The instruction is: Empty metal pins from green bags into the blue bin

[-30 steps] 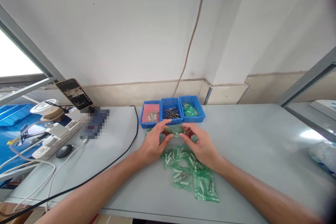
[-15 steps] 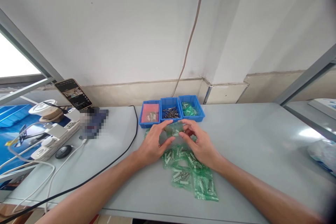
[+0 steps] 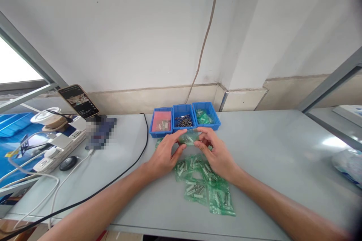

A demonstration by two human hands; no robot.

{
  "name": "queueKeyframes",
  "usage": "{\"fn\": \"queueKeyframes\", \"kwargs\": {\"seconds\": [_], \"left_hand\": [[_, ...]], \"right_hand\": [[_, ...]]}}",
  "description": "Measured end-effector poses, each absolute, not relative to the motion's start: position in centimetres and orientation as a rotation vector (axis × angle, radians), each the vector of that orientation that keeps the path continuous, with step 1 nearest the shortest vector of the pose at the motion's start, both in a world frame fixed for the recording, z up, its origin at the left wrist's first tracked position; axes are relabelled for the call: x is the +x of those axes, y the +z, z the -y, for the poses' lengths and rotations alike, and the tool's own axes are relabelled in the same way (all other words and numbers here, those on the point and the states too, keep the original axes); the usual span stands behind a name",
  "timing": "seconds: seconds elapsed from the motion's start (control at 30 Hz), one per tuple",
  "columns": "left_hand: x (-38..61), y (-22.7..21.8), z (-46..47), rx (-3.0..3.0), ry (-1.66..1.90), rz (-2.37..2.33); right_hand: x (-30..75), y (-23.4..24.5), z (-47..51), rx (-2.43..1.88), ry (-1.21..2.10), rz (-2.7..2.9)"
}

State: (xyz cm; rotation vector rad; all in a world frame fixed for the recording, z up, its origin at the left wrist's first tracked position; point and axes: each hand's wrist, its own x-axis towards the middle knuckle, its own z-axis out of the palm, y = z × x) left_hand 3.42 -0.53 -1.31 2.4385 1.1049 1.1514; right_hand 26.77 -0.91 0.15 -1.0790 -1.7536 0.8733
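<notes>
Both hands pinch one small green plastic bag of metal parts, held just above the table. My left hand grips its left end with thumb and fingers. My right hand grips its right end. Below the hands lies a pile of several green bags filled with small metal pieces. Just behind the held bag stand three blue bins: the left bin has a pink sheet and a few parts, the middle bin holds dark metal pins, the right bin holds green bags.
A black cable crosses the grey table on the left. A phone leans at the far left by a white power strip and a tape roll. A plastic bag lies at the right edge.
My hands have drawn closer together and both fingers have closed on the small green bag, which sits slightly higher and nearer the bins than before.
</notes>
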Motion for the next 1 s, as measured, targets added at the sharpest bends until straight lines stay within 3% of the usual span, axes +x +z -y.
{"fn": "queueKeyframes", "kwargs": {"seconds": [1.0], "left_hand": [[3.66,-1.01,0.63,2.393,1.183,-1.113]], "right_hand": [[26.47,0.92,1.25,-1.103,0.742,1.991]]}}
